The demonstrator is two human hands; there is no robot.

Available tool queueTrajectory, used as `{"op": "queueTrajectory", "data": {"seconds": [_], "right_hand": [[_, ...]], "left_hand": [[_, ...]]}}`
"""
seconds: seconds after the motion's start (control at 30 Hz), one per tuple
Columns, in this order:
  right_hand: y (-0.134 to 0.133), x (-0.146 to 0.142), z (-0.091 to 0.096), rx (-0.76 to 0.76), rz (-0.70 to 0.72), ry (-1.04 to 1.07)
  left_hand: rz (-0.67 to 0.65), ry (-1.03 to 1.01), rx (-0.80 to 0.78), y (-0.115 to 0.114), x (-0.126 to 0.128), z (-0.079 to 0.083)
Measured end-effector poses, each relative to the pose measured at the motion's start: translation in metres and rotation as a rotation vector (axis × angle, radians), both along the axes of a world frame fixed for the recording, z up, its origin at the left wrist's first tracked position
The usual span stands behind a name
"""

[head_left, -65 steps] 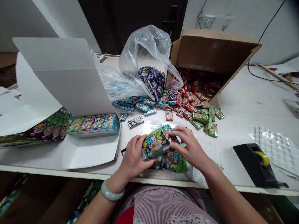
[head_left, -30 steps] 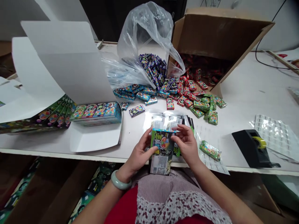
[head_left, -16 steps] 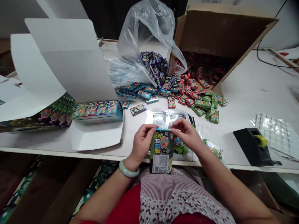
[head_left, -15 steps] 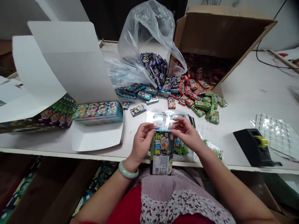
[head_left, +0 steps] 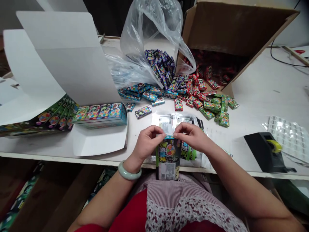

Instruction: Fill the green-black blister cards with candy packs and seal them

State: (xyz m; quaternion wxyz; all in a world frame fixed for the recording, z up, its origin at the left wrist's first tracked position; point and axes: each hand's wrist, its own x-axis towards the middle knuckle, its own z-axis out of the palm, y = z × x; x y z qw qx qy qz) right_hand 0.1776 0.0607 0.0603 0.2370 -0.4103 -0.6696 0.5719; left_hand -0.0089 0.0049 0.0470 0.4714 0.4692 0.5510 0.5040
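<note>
A black candy packet (head_left: 168,158) with bright printed lettering and a pale label hangs over the table's front edge, in front of my apron. My left hand (head_left: 147,143) pinches its top edge near the left corner. At the right of that same edge, the thumb and fingers of my right hand (head_left: 193,137) are pressed together. Between the fingertips shows a narrow blue strip, with clear plastic just above it. More black and green packets (head_left: 188,151) in clear plastic lie under and beside the held one, partly covered by my right hand.
Small candy boxes in purple (head_left: 161,66), blue (head_left: 149,96), red (head_left: 178,104) and green (head_left: 224,119) lie heaped behind my hands. Around them are a clear bag (head_left: 131,35) and a brown carton (head_left: 217,29). A white display box (head_left: 101,140) stands left, a tape dispenser (head_left: 259,151) and sticker sheets (head_left: 287,135) right.
My hands have come closer together along the packet's top edge, the right one moving left and the left one slightly right. The camera view has shifted a little.
</note>
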Motion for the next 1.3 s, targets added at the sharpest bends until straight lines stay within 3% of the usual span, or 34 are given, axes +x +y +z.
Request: {"op": "queueTrajectory", "data": {"seconds": [0.17,0.33,0.43,0.6,0.77,0.87,0.97,1.07,1.1,1.13,1.23,1.3], "right_hand": [[-0.009,0.005,0.003,0.121,0.038,-0.029],[-0.018,0.004,0.004,0.225,-0.049,-0.125],[-0.019,0.007,0.008,0.334,-0.010,-0.151],[-0.023,0.012,-0.002,0.477,0.144,-0.060],[-0.032,0.007,-0.025,0.494,-0.044,-0.012],[-0.038,0.002,-0.027,0.453,-0.162,0.039],[-0.036,0.005,-0.023,0.460,-0.179,0.039],[-0.022,0.033,-0.024,0.412,-0.061,0.000],[-0.015,0.050,-0.026,0.385,-0.080,-0.030],[-0.007,0.071,-0.030,0.358,-0.140,-0.093],[0.017,0.143,-0.049,0.337,-0.586,-0.493],[0.028,0.182,-0.063,0.319,-0.671,-0.613]], "left_hand": [[-0.204,-0.005,0.050,-0.004,-0.015,-0.002],[-0.266,0.040,0.100,-0.004,-0.020,0.000],[-0.302,0.062,0.139,-0.007,-0.021,-0.002],[-0.242,0.117,0.164,-0.015,-0.020,-0.015],[-0.117,0.158,0.139,-0.020,-0.012,-0.022],[-0.113,0.232,0.219,-0.019,-0.010,-0.023],[-0.120,0.267,0.230,-0.015,-0.011,-0.029],[-0.101,0.264,0.210,-0.009,-0.010,-0.034],[-0.081,0.260,0.194,-0.009,-0.010,-0.034],[-0.059,0.259,0.170,-0.008,-0.009,-0.033],[0.011,0.278,0.084,-0.009,-0.007,-0.028],[0.050,0.304,0.065,-0.009,-0.006,-0.029]]}}
